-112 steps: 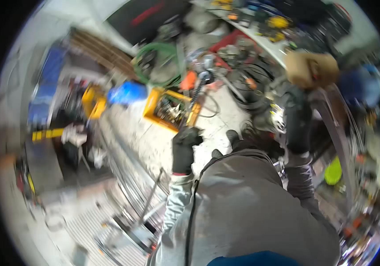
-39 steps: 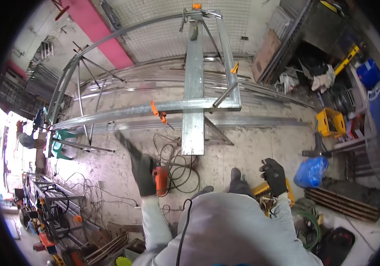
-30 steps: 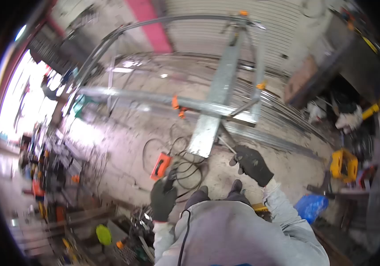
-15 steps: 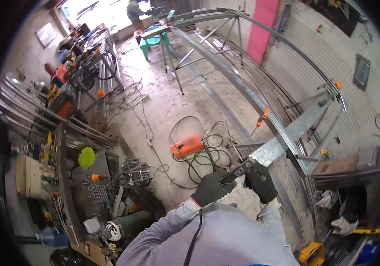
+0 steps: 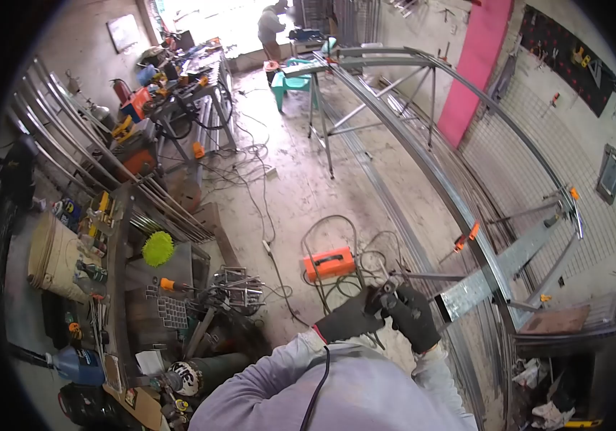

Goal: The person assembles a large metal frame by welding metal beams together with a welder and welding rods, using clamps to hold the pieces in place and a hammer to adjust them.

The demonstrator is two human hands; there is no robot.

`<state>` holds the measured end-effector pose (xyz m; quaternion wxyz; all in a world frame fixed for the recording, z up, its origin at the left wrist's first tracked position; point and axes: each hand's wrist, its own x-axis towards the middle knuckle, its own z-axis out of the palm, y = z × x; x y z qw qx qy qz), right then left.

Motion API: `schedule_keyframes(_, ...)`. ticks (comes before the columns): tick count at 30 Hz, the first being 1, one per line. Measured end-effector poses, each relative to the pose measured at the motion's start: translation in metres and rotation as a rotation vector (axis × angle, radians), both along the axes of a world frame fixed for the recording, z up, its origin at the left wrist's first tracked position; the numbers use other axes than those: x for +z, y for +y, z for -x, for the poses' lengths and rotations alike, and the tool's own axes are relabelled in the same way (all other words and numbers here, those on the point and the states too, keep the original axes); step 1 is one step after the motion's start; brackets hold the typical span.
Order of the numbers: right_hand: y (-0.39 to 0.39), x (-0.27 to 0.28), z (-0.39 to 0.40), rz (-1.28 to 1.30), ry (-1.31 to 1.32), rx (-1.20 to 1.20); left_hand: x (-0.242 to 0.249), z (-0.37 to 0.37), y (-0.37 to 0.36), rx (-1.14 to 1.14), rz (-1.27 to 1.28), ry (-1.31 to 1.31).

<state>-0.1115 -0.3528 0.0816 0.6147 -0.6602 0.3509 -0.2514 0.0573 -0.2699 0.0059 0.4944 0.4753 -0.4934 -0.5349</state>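
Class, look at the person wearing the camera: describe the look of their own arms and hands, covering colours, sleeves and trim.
The left hand and right hand wear blackish gloves. A thin red edge trims the left cuff. The long sleeves are pale grey and creased. A thin black cord runs down the greyish top.

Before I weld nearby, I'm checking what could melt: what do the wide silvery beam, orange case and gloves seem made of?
Wide silvery beam: metal, likely galvanized steel, with a bright, mottled sheen.
Orange case: painted metal or plastic; its even orange leaves that open.
Gloves: probably fabric, perhaps rubber-coated, judging by their dull, dark surface.
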Motion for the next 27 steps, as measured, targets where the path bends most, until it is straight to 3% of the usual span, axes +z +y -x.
schedule_keyframes(1,-0.001,-0.004,-0.003,0.029,-0.015,0.044,0.011,-0.01,-0.002,-0.145,-0.089,-0.055)
schedule_keyframes(3,0.005,0.019,-0.011,-0.048,-0.016,0.042,0.018,-0.016,-0.001,-0.141,-0.181,0.118)
schedule_keyframes(6,0.007,0.03,-0.016,-0.107,-0.026,0.058,0.001,-0.016,-0.006,-0.129,-0.097,0.314)
schedule_keyframes(11,-0.006,0.019,-0.007,-0.126,-0.054,-0.028,0.019,-0.02,-0.005,-0.078,-0.178,0.441)
schedule_keyframes(12,-0.01,0.015,-0.004,-0.093,-0.053,-0.097,0.019,-0.019,-0.004,-0.014,-0.175,0.518)
schedule_keyframes(14,-0.02,0.022,0.007,0.051,0.034,-0.084,-0.028,-0.029,-0.009,-0.036,-0.138,0.653)
schedule_keyframes(17,-0.035,0.041,0.019,0.272,0.237,-0.05,-0.018,-0.037,-0.015,-0.062,-0.067,0.915)
schedule_keyframes(19,-0.045,0.036,0.027,0.612,0.278,-0.041,0.005,-0.033,-0.009,-0.01,-0.004,1.093)
schedule_keyframes(21,-0.05,0.044,0.026,0.874,0.361,-0.013,-0.001,-0.036,-0.009,0.08,-0.094,1.074)
schedule_keyframes(25,-0.047,0.062,0.01,0.879,0.409,0.05,-0.026,-0.046,-0.013,0.095,-0.276,0.991)
schedule_keyframes(27,-0.045,0.065,0.002,0.853,0.416,0.052,-0.025,-0.046,-0.018,0.263,-0.055,0.536)
